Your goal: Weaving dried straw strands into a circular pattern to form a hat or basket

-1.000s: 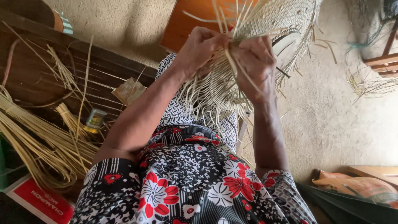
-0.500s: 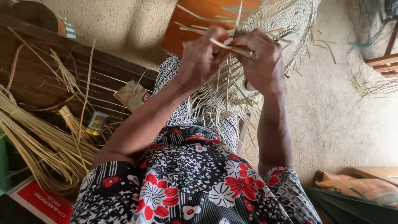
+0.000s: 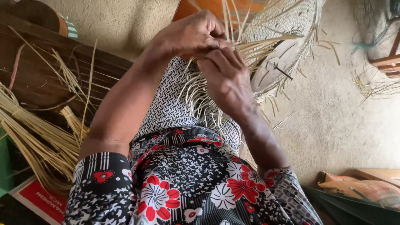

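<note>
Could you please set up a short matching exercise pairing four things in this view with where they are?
Things:
1. left hand
2. right hand
3. straw bundle
4. woven mat

Places:
a. far left, by the dark wooden bench
b. top, pinching straw strands
c. upper right, beyond both hands
d. centre, just below the other hand

Pairs: 1-b, 2-d, 3-a, 4-c

Two hands, left hand [image 3: 191,35] and right hand [image 3: 227,79], on one woven straw piece [image 3: 287,46]. One bundle of straw stalks [image 3: 37,137]. One red box [image 3: 39,200].
</note>
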